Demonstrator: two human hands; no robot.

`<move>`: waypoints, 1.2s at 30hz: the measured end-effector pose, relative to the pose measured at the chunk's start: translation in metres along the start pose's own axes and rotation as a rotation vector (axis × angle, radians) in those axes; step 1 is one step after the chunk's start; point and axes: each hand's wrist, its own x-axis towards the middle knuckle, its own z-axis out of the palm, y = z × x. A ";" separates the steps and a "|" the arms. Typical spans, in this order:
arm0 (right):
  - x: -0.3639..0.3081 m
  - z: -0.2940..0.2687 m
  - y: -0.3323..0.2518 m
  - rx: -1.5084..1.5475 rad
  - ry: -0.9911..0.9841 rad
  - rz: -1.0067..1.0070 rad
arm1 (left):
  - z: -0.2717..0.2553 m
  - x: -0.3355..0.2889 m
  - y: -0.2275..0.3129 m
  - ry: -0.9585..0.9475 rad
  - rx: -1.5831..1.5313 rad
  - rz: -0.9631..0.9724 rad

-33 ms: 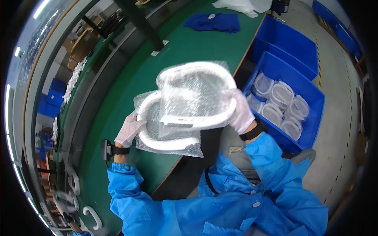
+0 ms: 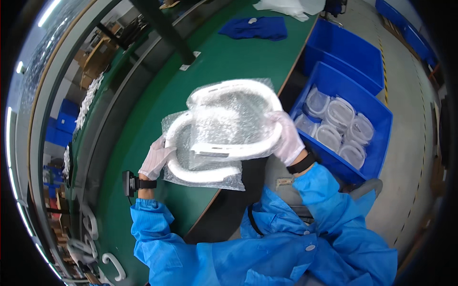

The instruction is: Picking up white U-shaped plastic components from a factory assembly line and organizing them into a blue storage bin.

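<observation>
Two white curved U-shaped pieces, each in a clear bubble bag, are held over the green table, one partly overlapping the other. My left hand, in a pale glove, is closed on the bend of the lower bagged piece. Gloved as well, my right hand grips the rounded end of the upper bagged piece. The upper bag lies across part of the lower piece and hides it. Under the bubble film, the middles of both bags look blurred and shiny.
Right of the green table stands a blue bin with several bagged white pieces. Behind it is another blue bin. A blue cloth lies far on the table; a loose white curved piece lies near left.
My right hand and the upper bagged piece have shifted slightly left and down. My left hand stays nearly in place, still gripping the lower piece.
</observation>
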 end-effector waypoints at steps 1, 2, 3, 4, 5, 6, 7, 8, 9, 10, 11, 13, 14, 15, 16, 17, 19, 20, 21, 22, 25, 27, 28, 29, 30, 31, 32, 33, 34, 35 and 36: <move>-0.003 0.008 0.008 0.006 0.104 -0.066 | 0.003 0.002 0.005 0.001 -0.003 0.064; -0.007 0.020 0.016 0.012 0.207 -0.128 | 0.004 0.006 0.006 -0.011 0.001 0.069; -0.013 0.029 0.016 0.011 0.182 -0.160 | 0.004 0.010 0.007 -0.028 0.009 0.030; -0.014 0.028 0.018 0.016 0.187 -0.165 | 0.004 0.014 0.008 -0.043 0.018 -0.009; -0.013 0.024 0.022 -0.058 0.192 -0.226 | 0.004 0.019 0.010 -0.050 0.021 -0.007; -0.011 0.023 0.026 -0.134 0.196 -0.286 | 0.003 0.024 0.011 -0.041 0.153 0.033; -0.008 0.023 0.031 -0.149 0.241 -0.319 | 0.004 0.029 0.012 -0.030 0.284 0.074; -0.007 0.025 0.034 -0.149 0.245 -0.320 | 0.006 0.032 0.012 -0.034 0.283 0.074; -0.007 0.028 0.036 -0.150 0.259 -0.356 | 0.008 0.034 0.014 -0.008 0.232 0.090; -0.007 0.032 0.036 -0.150 0.269 -0.390 | 0.007 0.035 0.015 0.023 0.183 0.104; -0.010 0.038 0.035 -0.234 0.274 -0.390 | 0.006 0.037 0.013 0.023 0.181 0.102; -0.011 0.041 0.036 -0.387 0.305 -0.361 | 0.005 0.042 0.006 0.031 0.209 0.188; -0.011 0.042 0.036 -0.538 0.335 -0.332 | 0.005 0.042 0.005 0.030 0.205 0.189; -0.014 0.044 0.035 -0.693 0.353 -0.322 | 0.006 0.042 0.004 0.044 0.143 0.145; -0.010 0.030 0.037 -0.696 0.357 -0.327 | 0.008 0.042 0.006 0.055 0.081 0.105; -0.001 0.005 0.041 -0.990 0.219 -0.500 | 0.009 0.044 0.008 0.051 0.077 0.111; 0.001 -0.005 0.042 -1.286 0.069 -0.662 | 0.009 0.047 0.006 0.076 0.139 0.166; -0.004 0.007 0.038 -1.534 0.036 -0.638 | 0.007 0.045 0.006 0.081 0.136 0.159; -0.006 0.014 0.036 -1.781 -0.001 -0.607 | 0.004 0.044 0.005 0.064 0.058 0.101; -0.006 0.014 0.034 -1.784 -0.002 -0.607 | 0.002 0.043 0.007 0.044 -0.020 0.050; -0.013 0.014 0.027 -2.228 -0.238 -0.774 | 0.002 0.044 -0.001 0.122 0.062 0.128; -0.014 0.025 0.018 -2.160 -0.205 -0.523 | 0.008 0.039 0.000 0.189 0.186 0.224; -0.013 0.023 0.009 -2.083 -0.143 -0.271 | 0.029 0.039 0.017 0.461 0.471 0.253; -0.014 0.029 0.002 -2.081 -0.127 -0.261 | 0.046 0.032 0.039 0.740 0.765 0.272; -0.014 0.040 -0.002 -2.120 -0.095 -0.173 | 0.059 0.019 0.066 0.708 0.620 0.369; -0.014 0.046 -0.004 -2.159 -0.075 -0.085 | 0.070 0.003 0.096 0.679 0.475 0.454; -0.014 0.040 -0.007 -2.159 -0.070 -0.078 | 0.076 -0.009 0.124 0.556 0.788 0.731; -0.015 0.035 -0.006 -2.083 -0.102 -0.265 | 0.087 -0.016 0.133 0.553 0.865 0.770; -0.015 0.025 -0.009 -2.005 -0.111 -0.443 | 0.112 -0.013 0.132 0.602 0.769 0.688; -0.013 0.016 -0.012 -1.992 -0.189 -0.514 | 0.124 -0.015 0.145 0.548 0.717 0.609; -0.015 0.012 -0.011 -1.991 -0.186 -0.512 | 0.129 -0.016 0.154 0.494 0.665 0.531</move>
